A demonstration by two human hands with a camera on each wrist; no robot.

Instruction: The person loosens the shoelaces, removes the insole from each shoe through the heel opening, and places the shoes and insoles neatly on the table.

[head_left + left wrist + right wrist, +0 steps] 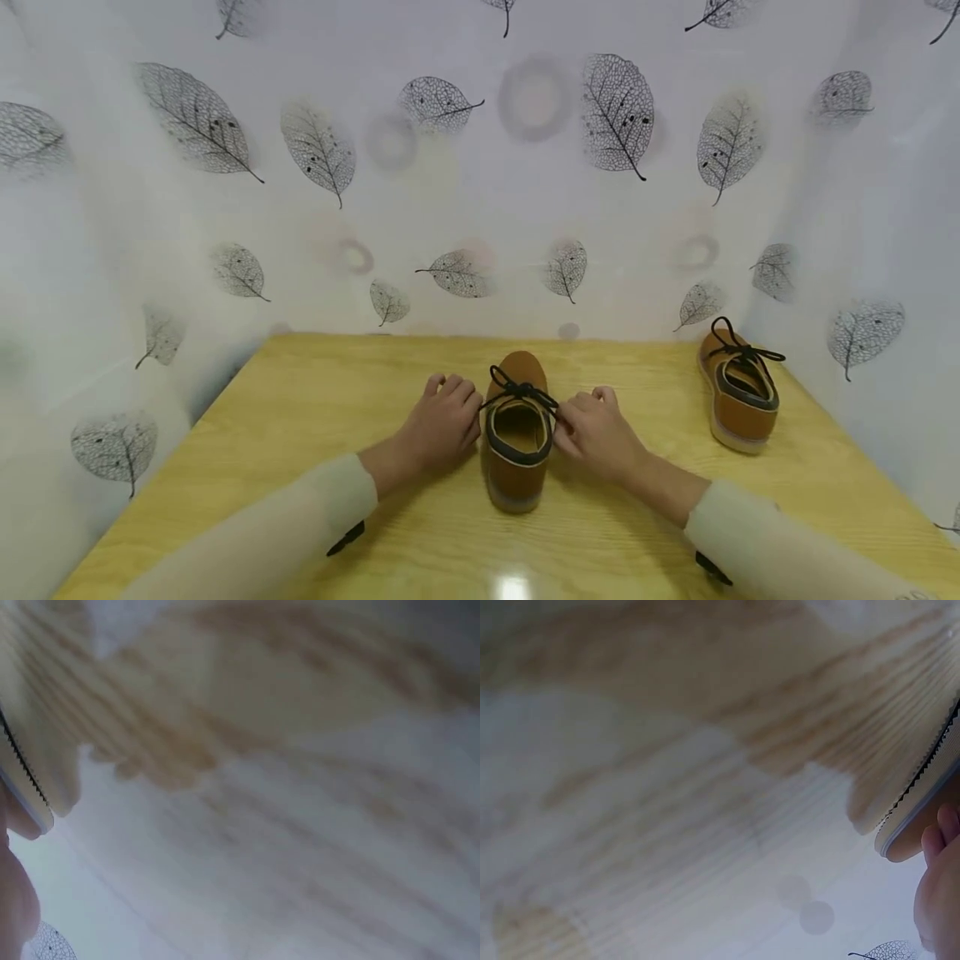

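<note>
A brown shoe (pixel 517 483) with a dark collar stands in the middle of the table, toe pointing away. Its black shoelace (pixel 519 388) is tied in a bow, one loop standing up on the left. At the shoe's left side my left hand (pixel 442 423) pinches a strand of the lace with curled fingers. My right hand (pixel 597 432) pinches the lace on the opposite side. Both fingertips are partly hidden. The wrist views catch only the shoe's sole edge (pixel 30 776) and toe (pixel 907 844), beside the left hand (pixel 16 904) and right hand (pixel 939 889).
A second brown shoe (pixel 742 408), its black lace tied in a bow, stands at the right of the wooden table (pixel 337 375). A pale leaf-printed curtain (pixel 480 192) encloses the back and sides.
</note>
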